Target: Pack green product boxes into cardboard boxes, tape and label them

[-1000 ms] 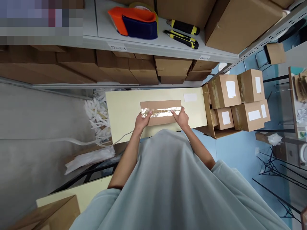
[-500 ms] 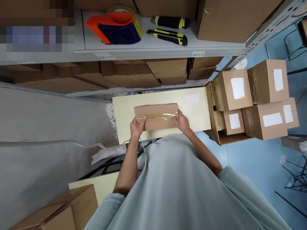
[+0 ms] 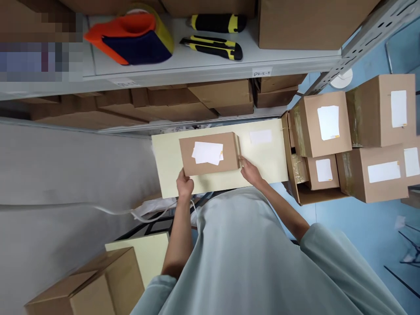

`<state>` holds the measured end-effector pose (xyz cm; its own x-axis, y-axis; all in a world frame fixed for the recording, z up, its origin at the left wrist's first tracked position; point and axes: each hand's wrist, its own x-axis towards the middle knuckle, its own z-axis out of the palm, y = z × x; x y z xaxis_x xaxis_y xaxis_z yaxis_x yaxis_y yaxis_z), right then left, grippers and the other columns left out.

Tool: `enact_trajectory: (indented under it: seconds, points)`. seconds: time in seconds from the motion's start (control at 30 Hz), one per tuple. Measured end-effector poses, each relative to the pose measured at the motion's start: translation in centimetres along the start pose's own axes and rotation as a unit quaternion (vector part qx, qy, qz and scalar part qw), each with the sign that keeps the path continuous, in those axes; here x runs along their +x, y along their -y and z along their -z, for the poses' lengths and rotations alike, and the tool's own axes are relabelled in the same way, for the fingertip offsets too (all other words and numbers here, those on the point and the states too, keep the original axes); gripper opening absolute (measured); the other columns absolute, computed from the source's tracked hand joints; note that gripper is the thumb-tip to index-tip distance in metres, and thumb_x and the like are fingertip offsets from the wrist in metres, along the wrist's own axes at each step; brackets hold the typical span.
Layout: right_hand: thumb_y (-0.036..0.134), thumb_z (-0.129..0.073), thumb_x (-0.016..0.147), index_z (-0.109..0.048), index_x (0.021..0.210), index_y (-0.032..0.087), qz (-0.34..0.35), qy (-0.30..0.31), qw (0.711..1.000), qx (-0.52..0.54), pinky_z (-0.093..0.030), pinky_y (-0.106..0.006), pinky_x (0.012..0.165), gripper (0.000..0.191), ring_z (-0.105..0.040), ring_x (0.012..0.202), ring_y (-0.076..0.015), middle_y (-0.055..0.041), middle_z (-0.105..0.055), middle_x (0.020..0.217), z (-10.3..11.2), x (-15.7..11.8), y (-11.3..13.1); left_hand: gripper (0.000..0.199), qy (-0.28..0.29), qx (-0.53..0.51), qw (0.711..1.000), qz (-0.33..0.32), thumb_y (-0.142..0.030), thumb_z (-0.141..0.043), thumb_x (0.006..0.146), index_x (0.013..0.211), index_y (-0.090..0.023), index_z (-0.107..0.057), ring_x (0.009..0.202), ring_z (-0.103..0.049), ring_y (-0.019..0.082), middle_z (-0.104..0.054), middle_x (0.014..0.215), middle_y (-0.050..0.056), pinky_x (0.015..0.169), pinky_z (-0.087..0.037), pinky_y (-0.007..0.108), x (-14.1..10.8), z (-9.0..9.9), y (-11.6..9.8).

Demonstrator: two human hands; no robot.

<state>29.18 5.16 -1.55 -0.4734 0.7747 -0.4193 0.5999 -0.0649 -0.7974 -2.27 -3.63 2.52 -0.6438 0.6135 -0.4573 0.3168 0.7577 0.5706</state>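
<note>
A small cardboard box (image 3: 210,169) is held over the cream tabletop (image 3: 269,164), its upper face showing overlapping white paper labels (image 3: 208,153). My left hand (image 3: 185,184) grips its near left corner, with the thumb along the edge and the other fingers partly hidden. On the opposite side, my right hand (image 3: 251,171) holds the box by its right end, fingertips against the narrow side. The underside of the box is out of sight.
Labelled cardboard boxes (image 3: 328,127) stand at the right, some inside a larger open carton (image 3: 323,197). Above the table, a shelf (image 3: 210,72) carries an orange and blue tape dispenser (image 3: 138,41) and two utility knives (image 3: 213,47). A large carton (image 3: 108,280) sits lower left.
The box has been turned over: its taped face showed before, and the labelled face is up now. Both hands have shifted their hold on it. The camera view has moved slightly.
</note>
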Motion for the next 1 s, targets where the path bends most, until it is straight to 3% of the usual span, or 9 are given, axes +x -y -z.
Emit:
enact_trajectory:
  seconds: [0.1,0.17,0.3,0.43,0.57,0.67,0.73,0.87,1.0]
  points:
    - [0.013,-0.043,0.111,-0.071,0.155,0.016,-0.011,-0.059,0.996,-0.059,-0.041,-0.047,0.144,0.052,-0.053,0.169,-0.0261,-0.0143,-0.056,0.181,2.8,2.5,-2.6,0.079,-0.108,-0.032,0.993,-0.036,-0.022,-0.065,0.080,0.158,-0.008,-0.064,0.161,-0.060,0.042,-0.065,0.165,0.029,0.138,-0.046,0.057,0.0,-0.3,-1.5]
    - [0.015,-0.049,0.113,-0.073,0.153,0.012,-0.036,-0.099,0.990,-0.096,-0.041,-0.048,0.145,0.046,-0.052,0.170,-0.0284,-0.0191,-0.056,0.179,5.2,4.8,-4.5,0.073,-0.134,-0.046,0.983,-0.112,-0.024,-0.063,0.088,0.160,-0.009,-0.064,0.164,-0.057,0.038,-0.062,0.170,0.026,0.140,-0.043,0.052,0.0,-1.3,-3.8]
    - [0.014,-0.065,0.110,-0.073,0.154,0.008,-0.036,-0.102,0.979,-0.171,-0.041,-0.050,0.145,0.045,-0.045,0.175,-0.0311,-0.0230,-0.050,0.183,8.8,9.0,-7.7,0.056,-0.035,-0.058,0.960,-0.271,-0.025,-0.061,0.098,0.152,-0.018,-0.073,0.151,-0.069,0.031,-0.074,0.158,0.017,0.131,-0.055,0.045,-0.6,-5.8,-10.3]
    - [0.014,-0.074,0.107,-0.080,0.145,0.015,-0.001,-0.063,0.978,-0.200,-0.044,-0.047,0.143,0.038,-0.050,0.172,-0.0290,-0.0193,-0.056,0.179,9.9,10.8,-9.2,0.054,0.114,-0.070,0.937,-0.321,-0.025,-0.061,0.100,0.152,-0.022,-0.075,0.148,-0.072,0.030,-0.075,0.158,0.013,0.129,-0.057,0.047,-1.7,-12.4,-15.7]
    - [0.013,-0.066,0.113,-0.087,0.128,0.018,0.006,-0.053,0.975,-0.215,-0.048,-0.044,0.140,0.027,-0.054,0.168,-0.0275,-0.0149,-0.064,0.174,9.7,11.0,-9.3,0.057,0.183,-0.069,0.944,-0.267,-0.018,-0.057,0.099,0.153,-0.022,-0.075,0.147,-0.072,0.031,-0.075,0.159,0.013,0.131,-0.056,0.050,-2.0,-17.5,-17.2]
    - [0.013,-0.064,0.114,-0.087,0.124,0.017,0.020,-0.038,0.975,-0.216,-0.048,-0.046,0.139,0.026,-0.056,0.165,-0.0290,-0.0152,-0.066,0.171,9.8,10.9,-9.2,0.060,0.211,-0.043,0.954,-0.207,-0.015,-0.061,0.098,0.156,-0.022,-0.074,0.147,-0.072,0.033,-0.075,0.158,0.015,0.130,-0.056,0.050,-1.2,-19.5,-16.6]
    - [0.018,-0.065,0.115,-0.084,0.132,0.015,0.014,-0.063,0.979,-0.194,-0.048,-0.047,0.138,0.026,-0.057,0.162,-0.0308,-0.0182,-0.066,0.170,10.0,10.7,-9.1,0.062,0.228,-0.028,0.961,-0.156,-0.014,-0.068,0.095,0.156,-0.022,-0.073,0.150,-0.070,0.036,-0.072,0.161,0.017,0.132,-0.054,0.052,-0.3,-20.4,-16.2]
    - [0.029,-0.065,0.117,-0.073,0.149,0.008,-0.126,-0.210,0.960,-0.135,-0.052,-0.053,0.129,0.040,-0.060,0.153,-0.0377,-0.0281,-0.067,0.160,10.5,10.1,-9.2,0.072,0.235,-0.057,0.970,-0.027,-0.009,-0.083,0.084,0.155,-0.020,-0.071,0.156,-0.064,0.041,-0.069,0.162,0.022,0.134,-0.050,0.057,1.8,-22.9,-16.0]
    - [0.029,-0.070,0.113,-0.071,0.146,0.007,-0.218,-0.253,0.938,-0.094,-0.054,-0.052,0.124,0.040,-0.057,0.152,-0.0401,-0.0296,-0.065,0.156,9.9,9.7,-9.0,0.078,0.227,-0.090,0.970,0.016,-0.007,-0.088,0.079,0.153,-0.022,-0.069,0.160,-0.060,0.039,-0.070,0.160,0.021,0.132,-0.052,0.052,3.0,-25.5,-16.1]
